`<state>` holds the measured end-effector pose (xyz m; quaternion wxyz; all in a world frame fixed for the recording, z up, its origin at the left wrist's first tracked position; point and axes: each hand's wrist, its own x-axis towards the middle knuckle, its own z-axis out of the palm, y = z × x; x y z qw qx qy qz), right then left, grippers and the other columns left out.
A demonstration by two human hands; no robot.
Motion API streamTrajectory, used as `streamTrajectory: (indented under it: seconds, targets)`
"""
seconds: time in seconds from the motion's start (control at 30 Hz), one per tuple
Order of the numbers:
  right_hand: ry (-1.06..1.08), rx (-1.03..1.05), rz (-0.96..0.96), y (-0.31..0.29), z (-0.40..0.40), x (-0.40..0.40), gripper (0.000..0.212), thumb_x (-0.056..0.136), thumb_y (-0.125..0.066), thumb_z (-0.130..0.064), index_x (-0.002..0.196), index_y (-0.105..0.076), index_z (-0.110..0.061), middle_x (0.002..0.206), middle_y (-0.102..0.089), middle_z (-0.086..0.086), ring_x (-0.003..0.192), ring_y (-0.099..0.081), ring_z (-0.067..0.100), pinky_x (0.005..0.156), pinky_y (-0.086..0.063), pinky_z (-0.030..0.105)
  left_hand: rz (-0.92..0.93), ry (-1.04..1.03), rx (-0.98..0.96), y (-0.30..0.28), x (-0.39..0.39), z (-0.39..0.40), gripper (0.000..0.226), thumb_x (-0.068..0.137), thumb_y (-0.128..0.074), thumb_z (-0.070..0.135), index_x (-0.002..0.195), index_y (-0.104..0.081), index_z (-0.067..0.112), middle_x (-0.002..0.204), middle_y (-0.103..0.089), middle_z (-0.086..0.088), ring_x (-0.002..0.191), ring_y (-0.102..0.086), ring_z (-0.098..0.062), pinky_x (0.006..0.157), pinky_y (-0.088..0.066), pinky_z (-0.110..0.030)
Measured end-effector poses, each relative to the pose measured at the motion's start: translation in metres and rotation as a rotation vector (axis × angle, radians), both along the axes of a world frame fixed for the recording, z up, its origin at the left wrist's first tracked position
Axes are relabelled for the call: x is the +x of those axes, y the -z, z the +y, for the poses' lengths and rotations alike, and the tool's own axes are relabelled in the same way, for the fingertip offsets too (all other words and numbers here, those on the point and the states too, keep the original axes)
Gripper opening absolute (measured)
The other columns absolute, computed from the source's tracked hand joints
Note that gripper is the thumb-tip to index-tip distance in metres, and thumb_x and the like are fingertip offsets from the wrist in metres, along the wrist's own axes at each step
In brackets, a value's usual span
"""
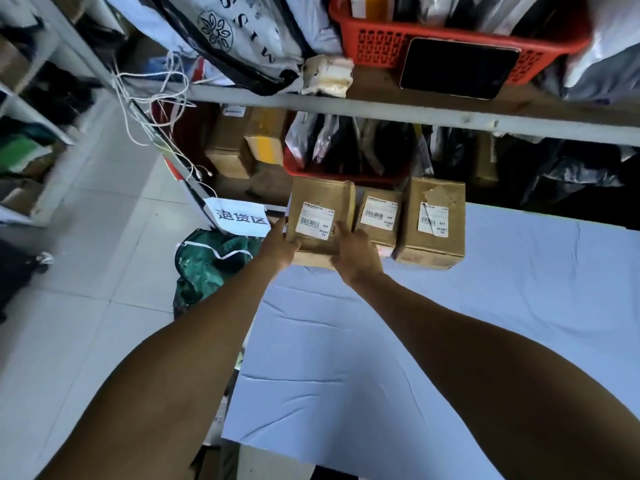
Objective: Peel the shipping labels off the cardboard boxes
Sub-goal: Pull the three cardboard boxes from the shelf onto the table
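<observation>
Reaching far forward over the cloth-covered tabletop (381,358), both bare arms stretched straight to the left cardboard box (320,195). The left hand (278,245) gripped its lower left corner, fingers curled under; the right hand (355,252) clasped its right side, thumb on the front. Two more boxes (433,244) stood just beside. The shipping label (318,220) read "MX MX8C 03".
</observation>
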<state>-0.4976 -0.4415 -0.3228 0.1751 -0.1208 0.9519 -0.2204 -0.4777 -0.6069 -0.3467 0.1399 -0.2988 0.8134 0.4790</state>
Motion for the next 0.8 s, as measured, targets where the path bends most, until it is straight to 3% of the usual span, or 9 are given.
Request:
streamTrajectory:
  seconds: [0.13,0.27,0.4,0.47,0.6,0.8]
  targets:
    - [-0.046,-0.015,0.032,-0.005,0.021,0.029,0.053,0.086,-0.054,-0.008,0.134,-0.036,-0.023,0.099,-0.054,0.019,0.091,-0.06,0.041,0.07,-0.048,0.038,0.023,-0.033,-0.025,-0.019,0.036,0.021,0.056,0.095,-0.059,0.016,0.147,-0.038,0.02,0.129,-0.061,-0.005,0.112,-0.057,-0.026,0.084,-0.043,-0.028]
    - [-0.1,-0.014,0.079,-0.018,0.052,0.067,0.055,0.088,-0.048,-0.008,0.139,-0.035,-0.023,0.099,-0.055,0.018,0.093,-0.059,0.041,0.074,-0.047,0.042,0.02,-0.097,-0.003,-0.027,0.091,0.051,0.054,0.093,-0.061,0.022,0.143,-0.041,0.022,0.127,-0.063,-0.005,0.112,-0.059,-0.028,0.092,-0.049,-0.037]
    - [-0.189,-0.019,0.101,-0.029,0.106,0.114,0.052,0.089,-0.046,-0.009,0.138,-0.035,-0.022,0.099,-0.055,0.019,0.092,-0.059,0.042,0.076,-0.048,0.043,0.015,-0.183,0.048,-0.024,0.151,0.102,0.058,0.087,-0.061,0.026,0.142,-0.041,0.028,0.125,-0.065,-0.008,0.109,-0.062,-0.037,0.085,-0.054,-0.046]
    - [-0.214,-0.011,0.09,-0.034,0.137,0.137,0.052,0.089,-0.046,-0.009,0.138,-0.036,-0.021,0.101,-0.055,0.019,0.092,-0.059,0.041,0.078,-0.049,0.043,0.027,-0.195,0.059,-0.027,0.178,0.134,0.059,0.085,-0.058,0.024,0.141,-0.041,0.028,0.126,-0.064,-0.01,0.11,-0.061,-0.039,0.088,-0.053,-0.051]
    - [-0.229,-0.009,0.046,-0.036,0.201,0.19,0.059,0.087,-0.046,-0.009,0.142,-0.032,-0.023,0.1,-0.053,0.017,0.09,-0.059,0.04,0.076,-0.048,0.042,0.078,-0.222,0.059,-0.04,0.232,0.206,0.053,0.091,-0.056,0.013,0.141,-0.043,0.025,0.128,-0.062,-0.005,0.112,-0.06,-0.031,0.094,-0.052,-0.047]
    - [-0.184,0.002,-0.002,-0.026,0.285,0.248,0.062,0.086,-0.046,-0.011,0.144,-0.03,-0.025,0.1,-0.053,0.016,0.088,-0.058,0.039,0.077,-0.049,0.04,0.059,-0.167,0.084,-0.026,0.286,0.283,0.053,0.091,-0.058,0.015,0.141,-0.044,0.026,0.133,-0.06,0.0,0.114,-0.06,-0.025,0.097,-0.05,-0.043]
